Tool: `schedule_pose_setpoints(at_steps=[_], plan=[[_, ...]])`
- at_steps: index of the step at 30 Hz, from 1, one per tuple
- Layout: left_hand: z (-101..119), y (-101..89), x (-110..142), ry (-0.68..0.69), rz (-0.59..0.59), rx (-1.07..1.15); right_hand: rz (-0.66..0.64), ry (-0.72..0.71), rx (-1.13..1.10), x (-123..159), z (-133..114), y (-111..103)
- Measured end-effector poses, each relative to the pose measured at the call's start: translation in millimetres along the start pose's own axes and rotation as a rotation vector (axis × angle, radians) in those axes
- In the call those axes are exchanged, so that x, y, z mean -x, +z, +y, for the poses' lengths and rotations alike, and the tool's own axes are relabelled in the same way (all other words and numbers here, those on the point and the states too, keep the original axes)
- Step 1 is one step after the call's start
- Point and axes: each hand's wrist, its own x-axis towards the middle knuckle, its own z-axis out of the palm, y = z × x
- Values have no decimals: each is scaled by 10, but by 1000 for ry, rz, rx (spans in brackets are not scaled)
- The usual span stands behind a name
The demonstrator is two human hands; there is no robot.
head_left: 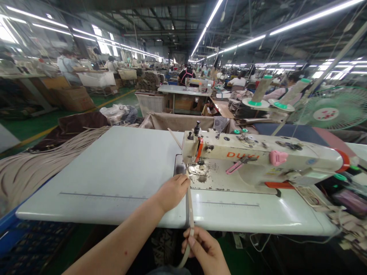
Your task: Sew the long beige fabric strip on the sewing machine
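Running up across the front edge of the worktop (114, 168) to the needle area of a sewing machine (263, 156), one narrow beige strip (190, 206) is touched by both hands. A further length of beige strip (174, 137) is seen beyond the machine head, slanted away to the left.

Left hand (175, 191): laid over the worktop just in front of the needle area, fingers drawn close together and set on the strip; whether the strip is pinched or only pressed cannot be told.

Right hand (204, 246): held low, at the near side of the worktop edge, closed narrowly; the strip is gripped between thumb and fingers, its lower end hanging below.

Worktop: pale, marked with a printed ruler line (103, 196). Machine: cream, with orange lettering and orange trim; a pink-handled tool (235, 167) and a pink block (278, 157) are carried on its front.

Left side: a heap of long beige strips (48, 160), draped beside the worktop. Behind: a fabric-lined bin (177, 120). Right side: two thread cones (260, 91) on green bases, and a green fan (327, 113).

Background: other people, seated among sewing stations, under long ceiling lights (206, 26).
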Motion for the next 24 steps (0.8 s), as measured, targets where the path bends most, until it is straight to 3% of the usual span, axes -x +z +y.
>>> schedule_pose_setpoints(at_steps=[7,18,24], plan=[[5,-10,0,-19,29,26,-33,9,58,85,-133,28],[4,-9,7,0,20,3,-38,-23,66,81,-55,-6],[5,-17,0,0,5,-18,-55,-12,59,92,-159,11]])
